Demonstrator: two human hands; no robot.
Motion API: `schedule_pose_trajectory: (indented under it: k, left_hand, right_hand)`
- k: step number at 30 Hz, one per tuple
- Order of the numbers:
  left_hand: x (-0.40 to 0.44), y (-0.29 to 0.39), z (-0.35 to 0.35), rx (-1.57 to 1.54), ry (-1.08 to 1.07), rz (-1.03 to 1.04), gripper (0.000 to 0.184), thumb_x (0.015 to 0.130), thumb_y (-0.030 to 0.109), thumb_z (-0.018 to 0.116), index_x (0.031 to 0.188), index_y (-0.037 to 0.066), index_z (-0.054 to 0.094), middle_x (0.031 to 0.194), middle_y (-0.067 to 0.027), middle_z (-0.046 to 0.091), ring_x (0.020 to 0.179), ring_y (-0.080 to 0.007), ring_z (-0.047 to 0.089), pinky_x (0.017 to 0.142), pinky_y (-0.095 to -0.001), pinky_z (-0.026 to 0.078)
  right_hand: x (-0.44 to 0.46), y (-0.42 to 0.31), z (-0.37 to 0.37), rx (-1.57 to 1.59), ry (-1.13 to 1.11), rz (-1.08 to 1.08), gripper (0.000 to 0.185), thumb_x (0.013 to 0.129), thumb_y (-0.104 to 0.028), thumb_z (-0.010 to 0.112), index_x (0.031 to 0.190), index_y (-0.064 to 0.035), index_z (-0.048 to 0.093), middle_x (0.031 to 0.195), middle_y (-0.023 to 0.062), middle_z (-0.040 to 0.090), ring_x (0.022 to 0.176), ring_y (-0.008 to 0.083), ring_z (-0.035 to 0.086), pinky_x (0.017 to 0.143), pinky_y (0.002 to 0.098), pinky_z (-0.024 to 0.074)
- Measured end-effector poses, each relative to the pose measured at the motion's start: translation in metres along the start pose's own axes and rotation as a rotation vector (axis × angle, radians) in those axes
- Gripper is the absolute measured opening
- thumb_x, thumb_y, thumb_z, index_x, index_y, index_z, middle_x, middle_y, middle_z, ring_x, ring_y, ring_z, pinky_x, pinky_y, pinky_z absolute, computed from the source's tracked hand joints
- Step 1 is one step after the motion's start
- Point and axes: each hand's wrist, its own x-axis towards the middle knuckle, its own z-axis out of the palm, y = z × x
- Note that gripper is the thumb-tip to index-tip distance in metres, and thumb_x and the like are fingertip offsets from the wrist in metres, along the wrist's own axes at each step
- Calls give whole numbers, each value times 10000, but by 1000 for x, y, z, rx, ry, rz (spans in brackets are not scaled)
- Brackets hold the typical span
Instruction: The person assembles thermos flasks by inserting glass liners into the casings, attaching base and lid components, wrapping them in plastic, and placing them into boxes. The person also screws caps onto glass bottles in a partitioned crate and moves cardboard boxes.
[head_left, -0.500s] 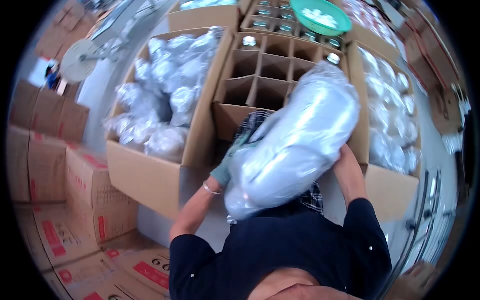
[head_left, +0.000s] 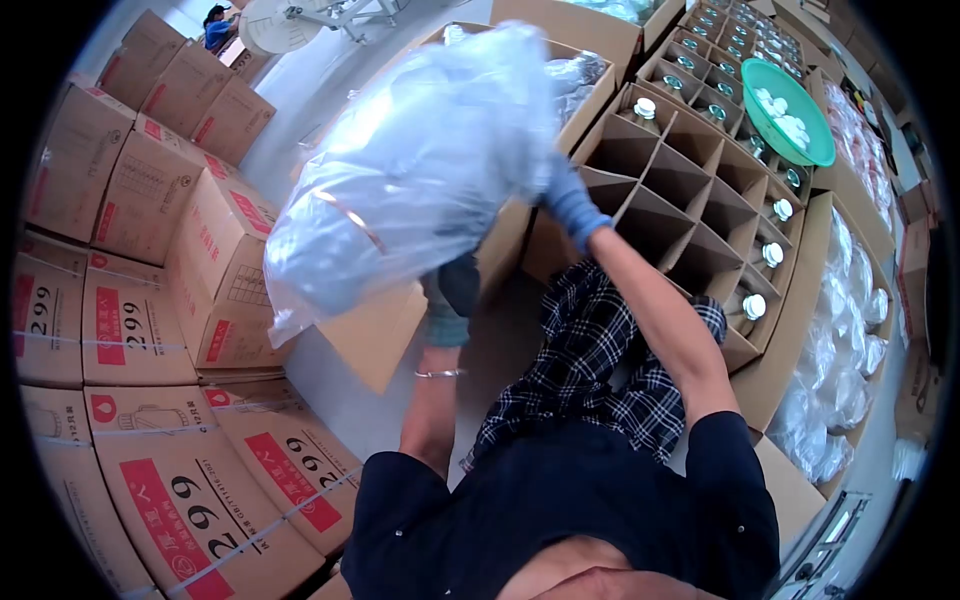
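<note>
A large silvery-white bundle wrapped in clear plastic (head_left: 400, 170) is held up on the left, over the left carton. It is blurred, and a thin copper-coloured arc shows on its surface. My left hand (head_left: 450, 295), in a grey-green glove with a bracelet at the wrist, grips it from below; the fingers are partly hidden. My right hand (head_left: 570, 205), in a blue glove, holds its right edge, fingertips smeared by motion. Close by my right hand stands a divided carton (head_left: 690, 215) with several bare cells and a few silver-capped bottles (head_left: 752, 305).
Sealed cartons (head_left: 200, 490) are stacked on the left. A carton of plastic-wrapped items (head_left: 825, 350) stands at right. A green bowl (head_left: 815, 125) with white pieces rests on bottles behind. Farther back, a person (head_left: 217, 30) is near a round white table (head_left: 275, 25).
My view has turned left. Both hands have carried the plastic-wrapped bundle up and left from above my lap, and my right hand has come across toward the left carton.
</note>
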Motion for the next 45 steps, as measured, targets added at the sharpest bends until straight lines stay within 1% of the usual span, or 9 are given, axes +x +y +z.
schedule_pose_trajectory:
  k: [4, 13, 21, 25, 29, 33, 34, 39, 45]
  left_hand:
    - [52, 30, -27, 1038, -52, 401, 55, 790, -2, 571, 777, -13, 623, 722, -126, 635, 601, -208, 606, 569, -355, 522]
    - [188, -73, -77, 850, -414, -292, 228, 665, 183, 726, 843, 56, 661, 872, -157, 670, 809, -303, 630, 709, -364, 502]
    - [195, -144, -90, 1399, -1107, -110, 255, 795, 259, 580, 972, 106, 680, 986, -146, 677, 863, -295, 639, 750, -403, 482]
    - [172, -55, -70, 1186, -348, -433, 361, 766, 339, 702, 1001, 67, 677, 954, -178, 673, 866, -246, 650, 729, -340, 481]
    - [171, 12, -18, 920, -344, -133, 356, 804, 349, 646, 970, 34, 658, 910, -186, 667, 847, -345, 636, 780, -420, 483]
    - [177, -155, -1, 1446, -637, -340, 391, 783, 382, 625, 1014, 69, 663, 989, -178, 666, 915, -335, 621, 832, -416, 468]
    - [176, -181, 0, 1508, -686, -338, 398, 779, 381, 632, 1030, 74, 658, 997, -173, 664, 913, -325, 619, 828, -410, 471]
    - [194, -222, -21, 1377, -964, -467, 450, 759, 377, 664, 1109, 96, 632, 1035, -150, 658, 903, -277, 609, 811, -380, 485]
    - [187, -93, -44, 844, -544, -617, 546, 753, 265, 713, 1207, 9, 554, 1054, -155, 650, 927, -231, 620, 795, -325, 496]
  right_hand:
    - [-29, -74, 6, -86, -286, -148, 348, 871, -416, 488, 1073, -153, 594, 976, 181, 645, 903, 385, 609, 805, 442, 485]
    - [-6, -38, -29, -456, -166, -445, 232, 799, -283, 610, 1004, -176, 620, 1182, 94, 552, 1048, 325, 550, 856, 458, 452]
    - [-4, -12, -21, -480, -194, -563, 425, 790, -428, 628, 1161, -222, 610, 1327, 105, 487, 1201, 300, 462, 989, 506, 334]
    - [1, -1, -3, -600, -179, -440, 434, 805, -494, 567, 1081, -166, 639, 1229, 102, 552, 1195, 279, 457, 991, 529, 297]
    - [8, -17, 4, -716, -349, -227, 385, 777, -463, 607, 964, -133, 672, 1067, 106, 607, 1170, 309, 465, 982, 561, 307]
    - [-8, 19, 12, -272, -35, -522, 305, 738, -257, 690, 999, -111, 634, 1227, 120, 530, 1181, 373, 462, 944, 581, 389]
    - [-19, 32, -13, -699, -2, -939, 500, 804, -386, 635, 1205, -104, 539, 1311, 185, 432, 1276, 433, 334, 1011, 547, 350]
    - [-84, 17, -63, -293, 113, -421, 470, 786, -299, 680, 1189, -89, 561, 1212, 169, 529, 1136, 383, 487, 961, 482, 402]
    - [-129, 26, -115, -133, -30, -195, 297, 819, -217, 624, 1068, -57, 597, 1114, 157, 580, 1021, 349, 564, 890, 414, 460]
